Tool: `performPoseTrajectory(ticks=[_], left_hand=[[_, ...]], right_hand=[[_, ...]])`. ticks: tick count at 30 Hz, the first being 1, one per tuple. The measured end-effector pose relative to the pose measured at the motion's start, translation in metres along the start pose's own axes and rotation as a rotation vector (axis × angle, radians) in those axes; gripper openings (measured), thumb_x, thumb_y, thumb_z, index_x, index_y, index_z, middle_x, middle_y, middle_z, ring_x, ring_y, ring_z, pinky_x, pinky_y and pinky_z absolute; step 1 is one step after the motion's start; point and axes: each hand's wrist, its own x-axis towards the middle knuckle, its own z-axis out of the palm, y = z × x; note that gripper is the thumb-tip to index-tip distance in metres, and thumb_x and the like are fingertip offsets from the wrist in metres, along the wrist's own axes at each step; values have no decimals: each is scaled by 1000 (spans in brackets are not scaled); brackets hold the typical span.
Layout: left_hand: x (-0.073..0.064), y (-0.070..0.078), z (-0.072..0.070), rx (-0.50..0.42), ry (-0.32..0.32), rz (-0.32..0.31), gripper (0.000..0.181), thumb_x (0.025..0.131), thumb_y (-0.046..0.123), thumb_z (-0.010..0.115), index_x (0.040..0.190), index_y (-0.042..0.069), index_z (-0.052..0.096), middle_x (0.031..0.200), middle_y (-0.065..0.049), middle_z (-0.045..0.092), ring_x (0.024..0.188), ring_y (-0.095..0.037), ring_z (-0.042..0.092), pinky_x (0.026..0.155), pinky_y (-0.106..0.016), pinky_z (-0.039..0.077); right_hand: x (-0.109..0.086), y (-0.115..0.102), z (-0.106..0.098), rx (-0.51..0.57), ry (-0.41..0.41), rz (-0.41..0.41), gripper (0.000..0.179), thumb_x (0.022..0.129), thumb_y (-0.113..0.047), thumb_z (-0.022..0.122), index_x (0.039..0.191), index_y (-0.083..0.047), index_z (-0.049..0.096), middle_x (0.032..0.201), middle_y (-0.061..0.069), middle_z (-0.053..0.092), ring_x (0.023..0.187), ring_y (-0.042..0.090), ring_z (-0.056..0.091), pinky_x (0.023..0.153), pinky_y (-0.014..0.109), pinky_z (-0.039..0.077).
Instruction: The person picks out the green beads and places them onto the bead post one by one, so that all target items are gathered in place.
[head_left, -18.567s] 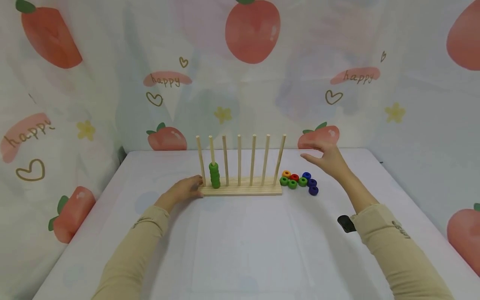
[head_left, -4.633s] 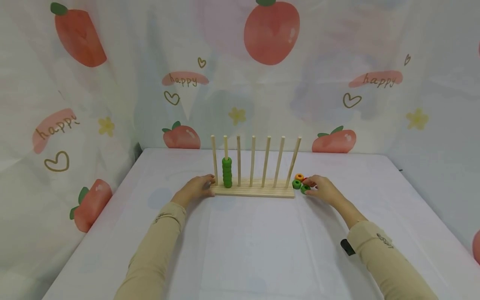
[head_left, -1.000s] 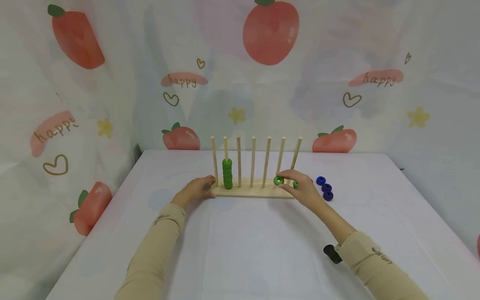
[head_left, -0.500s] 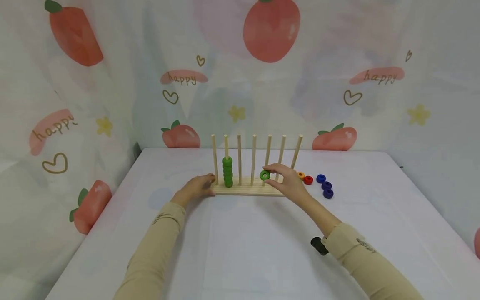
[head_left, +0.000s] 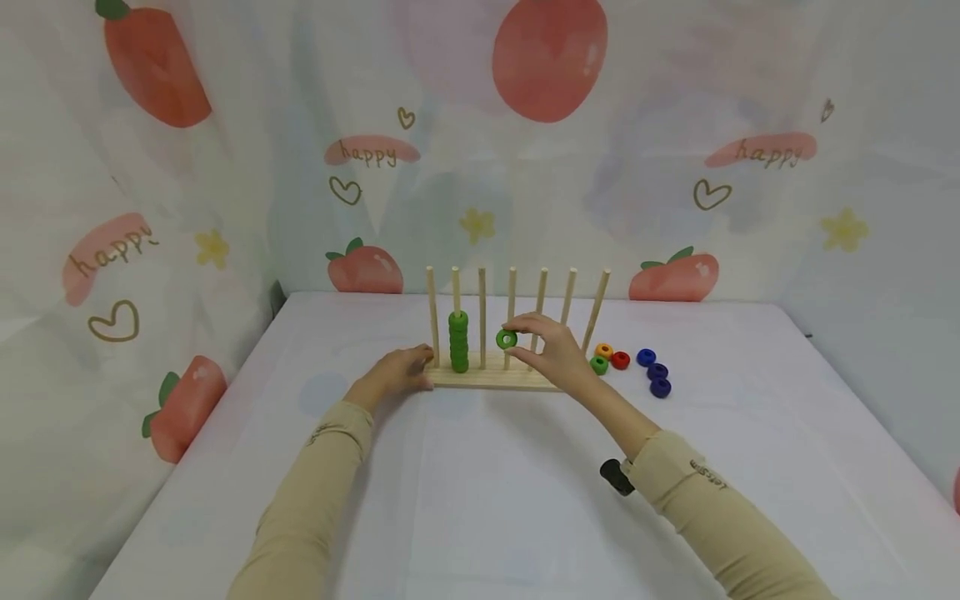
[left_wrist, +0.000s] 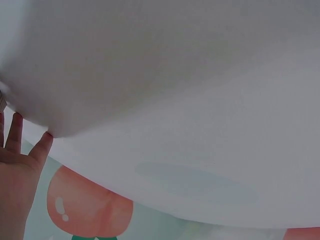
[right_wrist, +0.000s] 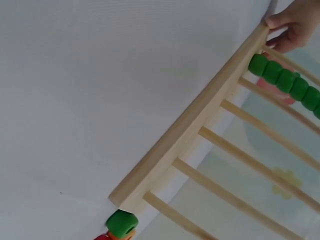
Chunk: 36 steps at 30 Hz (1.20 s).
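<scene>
My left hand (head_left: 392,372) grips the left end of a wooden peg rack's base (head_left: 495,381), thumb in front and fingers behind, as the right wrist view also shows. Upright pegs rise from the base in a row. On the second peg from the left sits a stack of green beads (head_left: 459,343). Between thumb and fingers, my right hand (head_left: 557,350) pinches one green bead (head_left: 506,339), its hole facing me. It hangs over the base and overlaps the middle peg in the head view, below that peg's top. The right hand hides parts of the pegs behind it.
Right of the rack lie a green bead (head_left: 599,365), an orange bead (head_left: 604,350) and a red bead (head_left: 620,360). Farther right are a blue bead (head_left: 647,357) and two dark purple beads (head_left: 660,387). A patterned cloth wall (head_left: 570,200) stands behind the table.
The right hand has taken a green bead from the right-hand group and carried it left along the rack. Since the oldest frame, the green stack has grown taller. The left hand stays at the rack's end.
</scene>
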Motion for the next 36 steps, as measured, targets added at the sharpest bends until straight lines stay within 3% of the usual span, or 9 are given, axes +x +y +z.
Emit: performPoseTrajectory(ticks=[8,18,23,30,36], left_hand=[[0,-3,1,10,0,-5,58,84,25,70,131,-1,51,143,-22,43,129,-40,44,110,-48,35],[0,-2,-1,22,-10,-16,59,83,27,71,131,-1,52,142,-19,45,127,-39,47,109,-48,36],[0,2,-3,25,-9,7,58,84,26,70,130,-3,52,141,-21,46,126,-39,47,108,-48,37],[-1,3,-3,22,-9,-9,56,84,26,70,129,-2,53,139,-18,49,125,-38,49,107,-47,38],[0,2,-4,25,-8,15,56,84,26,70,129,-2,53,139,-19,49,124,-40,50,106,-48,39]], right_hand=[[21,-14,3,31,-50,-82,33,76,-1,75,107,2,65,104,15,68,95,27,66,85,37,56],[41,-23,6,42,-71,-54,36,78,-2,73,112,4,64,108,18,67,95,28,65,85,38,55],[48,-25,2,22,-63,-79,36,81,-2,71,115,5,63,110,18,66,98,30,64,87,40,54],[64,-30,-1,12,-62,-126,33,83,-2,70,114,6,63,108,18,66,97,29,65,87,39,54],[76,-34,-3,28,-45,-113,32,83,-3,70,113,6,63,108,19,67,96,28,64,84,39,55]])
